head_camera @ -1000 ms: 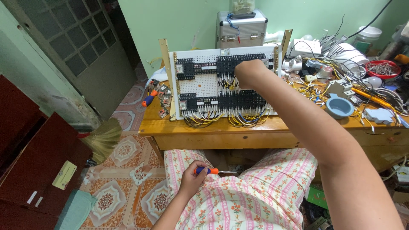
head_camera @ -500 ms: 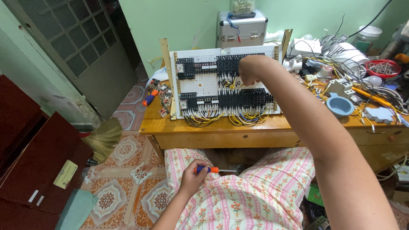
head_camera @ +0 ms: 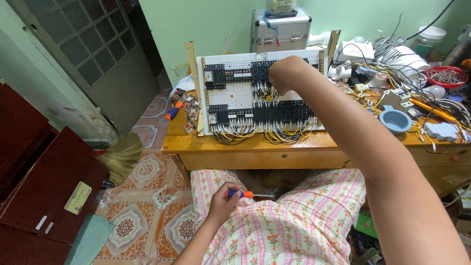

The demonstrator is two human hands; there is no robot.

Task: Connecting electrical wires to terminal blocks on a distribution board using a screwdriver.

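Fingers of right hand (head_camera: 285,73) curl onto wiring of upright panel (head_camera: 230,95) propped on tabletop (head_camera: 245,142), grip hidden; left hand (head_camera: 222,198) clamps screwdriver (head_camera: 240,194) on lap, parked within reach.

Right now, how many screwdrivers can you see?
2: one screwdriver in the left hand on the lap, another screwdriver on the table's left end. Clutter may hide more.
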